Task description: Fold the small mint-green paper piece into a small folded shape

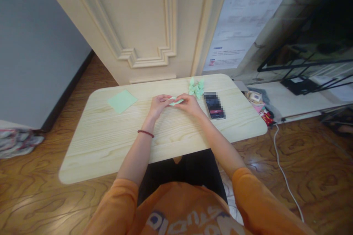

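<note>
Between my two hands is a small folded piece of light green paper (175,101), a little above the table top or resting on it; I cannot tell which. My left hand (160,104) pinches its left end, and my right hand (189,103) pinches its right end. The fingers cover much of the paper, so its exact folds are hidden. Just beyond my right hand lies a cluster of folded green paper pieces (196,87). A flat green paper sheet (122,101) lies to the left of my left hand.
The pale wooden table (110,147) has rounded corners and stands against a cream panelled door or wall (143,14). A phone (214,105) lies right of my right hand. Beyond the table's right end are a low shelf (306,97) with odds and ends and a white cable (281,165) on the floor.
</note>
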`<state>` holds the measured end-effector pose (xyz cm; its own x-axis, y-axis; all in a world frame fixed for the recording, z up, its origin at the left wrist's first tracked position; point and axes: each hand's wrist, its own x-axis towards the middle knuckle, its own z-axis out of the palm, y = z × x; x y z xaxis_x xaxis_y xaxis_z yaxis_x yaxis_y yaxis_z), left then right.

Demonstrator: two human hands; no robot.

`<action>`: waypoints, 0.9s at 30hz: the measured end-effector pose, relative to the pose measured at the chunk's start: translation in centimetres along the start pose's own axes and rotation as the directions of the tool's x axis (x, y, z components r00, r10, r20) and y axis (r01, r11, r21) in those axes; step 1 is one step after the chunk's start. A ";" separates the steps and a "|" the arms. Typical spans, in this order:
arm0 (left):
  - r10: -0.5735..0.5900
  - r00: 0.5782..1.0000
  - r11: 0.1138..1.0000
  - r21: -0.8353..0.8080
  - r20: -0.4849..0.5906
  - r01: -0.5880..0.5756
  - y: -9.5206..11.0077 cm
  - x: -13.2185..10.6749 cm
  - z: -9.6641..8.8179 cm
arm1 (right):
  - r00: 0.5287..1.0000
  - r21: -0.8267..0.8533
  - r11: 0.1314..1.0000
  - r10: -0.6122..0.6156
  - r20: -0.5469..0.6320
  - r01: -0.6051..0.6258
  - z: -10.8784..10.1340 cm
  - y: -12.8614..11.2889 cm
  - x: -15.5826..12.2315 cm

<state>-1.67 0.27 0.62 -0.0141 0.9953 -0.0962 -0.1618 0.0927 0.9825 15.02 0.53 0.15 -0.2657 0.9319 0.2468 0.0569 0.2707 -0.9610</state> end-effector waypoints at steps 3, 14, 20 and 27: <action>-0.010 1.000 1.000 0.001 0.012 0.010 0.0 0.0 -0.1 | 0.999 -0.047 0.998 -0.043 -0.001 0.043 -0.1 -0.2 -0.1; -0.055 0.998 0.998 -0.004 -0.022 0.055 0.0 -0.2 0.0 | 0.988 -0.216 0.964 -0.155 0.027 0.157 -0.4 -0.2 0.1; -0.092 0.995 0.996 -0.016 -0.029 0.092 -0.1 -0.2 0.0 | 0.970 -0.294 0.924 -0.233 0.076 0.245 -0.6 -0.1 0.1; -0.114 0.993 0.994 0.003 -0.017 0.114 -0.2 -0.2 -0.2 | 0.978 -0.255 0.945 -0.186 0.094 0.204 -0.5 0.1 0.1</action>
<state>-1.82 0.07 0.46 -0.0127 0.9776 -0.2100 -0.1598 0.2054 0.9656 15.52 0.77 0.10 -0.3605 0.8387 0.4082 0.2452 0.5074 -0.8261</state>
